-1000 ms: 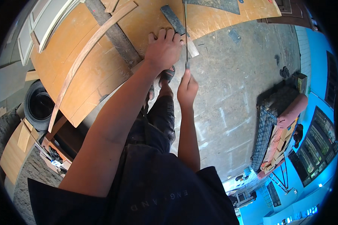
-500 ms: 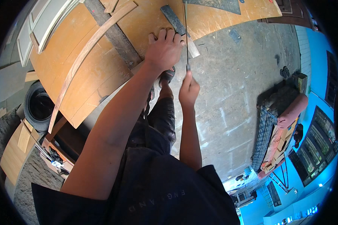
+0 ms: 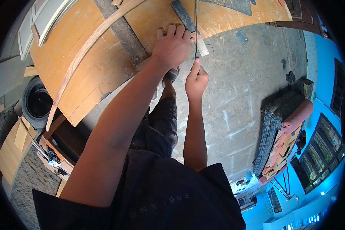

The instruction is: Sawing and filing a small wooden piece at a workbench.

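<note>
One thin tool, pointing 12 o'clock, should handle light, stiff; right hand grips its handle, best hold. Left hand by pale strip: grip unclear.

A single word in capital letters stands across the chest of the dark T-shirt; the print is thin and pale grey, faint against the near-black cloth; its letters are set wide apart, in one line that slants with the folds; seen from above, the word is upside down, its first letter toward the right and its last lower down at the left; the letters toward the left look larger and more widely spaced than those at the right.
</note>
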